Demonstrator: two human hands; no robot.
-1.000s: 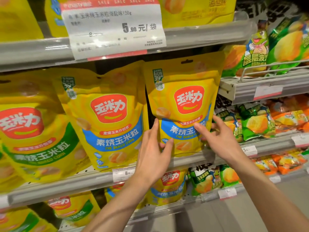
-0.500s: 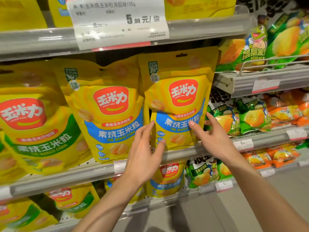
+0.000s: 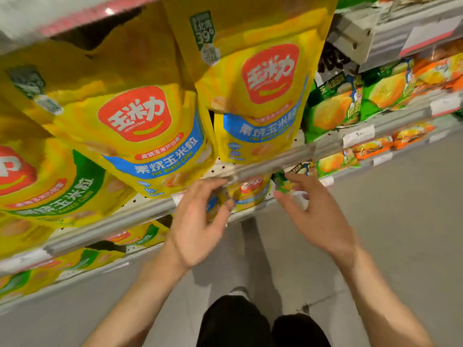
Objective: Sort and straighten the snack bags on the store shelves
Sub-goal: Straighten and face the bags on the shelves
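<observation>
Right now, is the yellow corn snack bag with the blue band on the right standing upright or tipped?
Upright: the yellow blue-band bag stands on the shelf rail, logo level with the tilted view.

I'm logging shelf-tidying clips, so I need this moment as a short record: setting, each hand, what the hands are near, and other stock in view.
setting: store shelves, head view tilted and blurred
left hand: fingers loosely curled, holding nothing, just below the shelf rail
right hand: fingers spread, holding nothing, at a small green bag
nearest bags: yellow blue-band corn bag above; another on the lower shelf between the hands
other stock: green-band corn bag left, green chip bags right
</observation>
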